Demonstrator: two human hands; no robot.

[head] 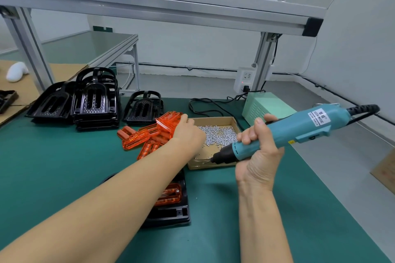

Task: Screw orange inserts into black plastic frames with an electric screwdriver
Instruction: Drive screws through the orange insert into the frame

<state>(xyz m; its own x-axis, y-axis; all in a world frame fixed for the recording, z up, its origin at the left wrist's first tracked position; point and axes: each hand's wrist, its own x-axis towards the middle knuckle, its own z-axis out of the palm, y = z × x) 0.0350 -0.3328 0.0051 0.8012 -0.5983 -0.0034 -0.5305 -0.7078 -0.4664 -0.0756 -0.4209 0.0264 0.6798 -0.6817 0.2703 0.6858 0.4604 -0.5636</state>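
Left arm stretches far across the middle, left hand (188, 129) palm down, fingers reaching away, their tips hidden. Right forearm rises upright on the right, right hand (259, 145) curled tight in a grip.

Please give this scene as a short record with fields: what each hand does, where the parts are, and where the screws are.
left hand: reaches onto the orange inserts; grasp hidden
right hand: grips the screwdriver, tip over the box
screws: loose in the cardboard box
frame in work: on the green mat, under the left forearm, one orange insert in it
spare frames: stacked at back left
power supply: behind the box
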